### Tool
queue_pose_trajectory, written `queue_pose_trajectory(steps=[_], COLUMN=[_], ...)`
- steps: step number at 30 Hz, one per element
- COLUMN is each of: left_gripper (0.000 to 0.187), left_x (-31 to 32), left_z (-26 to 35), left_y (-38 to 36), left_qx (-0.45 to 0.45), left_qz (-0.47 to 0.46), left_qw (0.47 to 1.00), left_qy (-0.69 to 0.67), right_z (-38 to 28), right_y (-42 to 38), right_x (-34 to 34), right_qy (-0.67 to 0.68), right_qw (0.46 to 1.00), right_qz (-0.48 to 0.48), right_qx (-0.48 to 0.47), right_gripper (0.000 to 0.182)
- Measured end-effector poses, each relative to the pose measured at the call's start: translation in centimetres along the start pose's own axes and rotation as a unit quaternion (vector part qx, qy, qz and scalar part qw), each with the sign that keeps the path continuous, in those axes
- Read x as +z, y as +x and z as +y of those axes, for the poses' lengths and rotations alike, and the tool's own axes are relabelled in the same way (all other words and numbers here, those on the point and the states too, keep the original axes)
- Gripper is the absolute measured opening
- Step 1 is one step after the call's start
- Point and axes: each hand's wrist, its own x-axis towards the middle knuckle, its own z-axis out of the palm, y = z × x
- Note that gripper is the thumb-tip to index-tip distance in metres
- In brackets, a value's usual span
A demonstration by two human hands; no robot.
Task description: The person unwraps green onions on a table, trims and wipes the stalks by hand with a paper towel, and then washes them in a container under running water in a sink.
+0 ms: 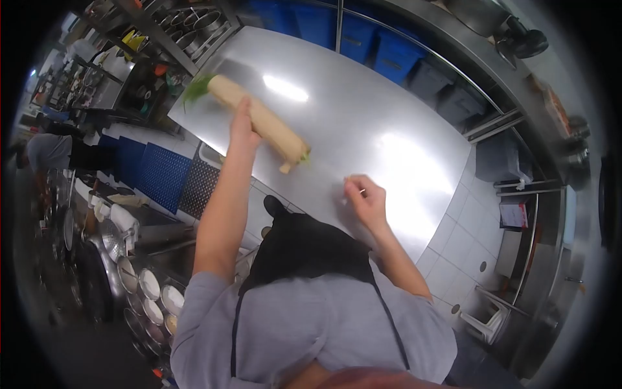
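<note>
The person in the grey top and black apron (pixel 304 249) has a long tan roll (pixel 256 117) in the left hand (pixel 243 126), up over the left part of the steel counter (pixel 337 129). From where I stand, the wrapping looks mostly done: the tan layer goes right round the greens as a fairly even tube. What I'd call unfinished is the ends, where feathery green leaves (pixel 196 89) spill out of the far one and a bit of paler green (pixel 305 157) pokes from the near one, beside a small tan piece jutting out (pixel 285 168). I can't tell whether anything fastens it.

The left thumb lies along the roll's side, with the other fingers hidden behind or beneath, so the grip seems to wrap round it. The right hand (pixel 368 201) is apart from the roll, by the counter's near edge, fingers curled in toward the thumb; whether it pinches anything small, I can't say.

The tan covering looks matt and papery, though blur hides its grain, and it seems stiff enough to keep its shape. Against it, the counter is smooth brushed metal, throwing back white glare
</note>
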Motion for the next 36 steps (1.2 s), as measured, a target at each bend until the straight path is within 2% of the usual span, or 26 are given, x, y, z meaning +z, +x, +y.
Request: queue_pose_trajectory(steps=[1, 2, 8, 9, 11, 12, 15, 18, 21, 25, 29, 32, 35, 36], left_gripper=[0.04, 0.04, 0.037, 0.037, 0.036, 0.037, 0.037, 0.034, 0.034, 0.037, 0.043, 0.046, 0.047, 0.047], left_x=[-0.5, -1.0, 0.1, 0.1, 0.6, 0.8, 0.7, 0.5, 0.8, 1.9, 1.0, 0.0, -2.3, -2.9], left_z=[-1.0, -2.1, -8.5, -9.0, -8.9, -8.7, -6.8, -4.3, -1.4, 3.0, 6.7, 8.2, 8.7, 8.7], left_y=[0.0, -0.1, -2.8, -2.9, -3.6, -4.1, -4.5, -4.8, -4.6, -4.8, -4.1, -2.5, 0.8, 1.8], left_qx=[-0.011, -0.024, -0.026, -0.024, -0.028, -0.031, -0.018, 0.005, -0.017, -0.034, -0.023, -0.031, 0.014, 0.04], left_qz=[-0.017, -0.036, -0.105, -0.11, -0.109, -0.107, -0.09, -0.107, -0.158, -0.185, -0.152, -0.149, -0.137, -0.115], left_qw=[0.999, 0.997, 0.961, 0.953, 0.96, 0.964, 0.96, 0.962, 0.956, 0.953, 0.955, 0.94, 0.906, 0.879], left_qy=[0.032, 0.062, 0.256, 0.283, 0.255, 0.24, 0.266, 0.251, 0.245, 0.237, 0.255, 0.306, 0.4, 0.462], right_z=[0.1, -0.1, -2.3, -1.6, 0.3, 0.2, 0.1, 0.2, -0.1, -0.4, 0.2, -1.2, -0.8, -0.4], right_y=[0.8, 1.7, 5.4, 5.9, 6.7, 6.7, 7.1, 7.2, 7.4, 8.5, 9.5, 9.6, 10.0, 10.1], right_x=[-0.1, -0.5, 2.5, 3.4, 5.0, 5.3, 4.7, 3.9, 3.7, 3.0, 2.7, 3.1, 2.7, 2.0], right_qy=[0.036, 0.006, -0.085, -0.103, -0.142, -0.177, -0.241, -0.23, -0.231, -0.277, -0.275, -0.291, -0.294, -0.285], right_qw=[0.998, 0.999, 0.994, 0.99, 0.976, 0.976, 0.965, 0.968, 0.964, 0.954, 0.956, 0.953, 0.953, 0.956], right_qz=[0.016, -0.002, -0.058, -0.048, -0.031, -0.024, 0.018, 0.059, 0.062, 0.079, 0.086, 0.075, 0.07, 0.069], right_qx=[0.044, 0.033, -0.036, -0.078, -0.163, -0.126, -0.099, -0.082, -0.113, -0.084, -0.049, -0.038, -0.015, 0.003], right_gripper=[0.022, 0.031, 0.046, 0.048, 0.052, 0.051, 0.049, 0.051, 0.052, 0.052, 0.054, 0.054, 0.053, 0.054])
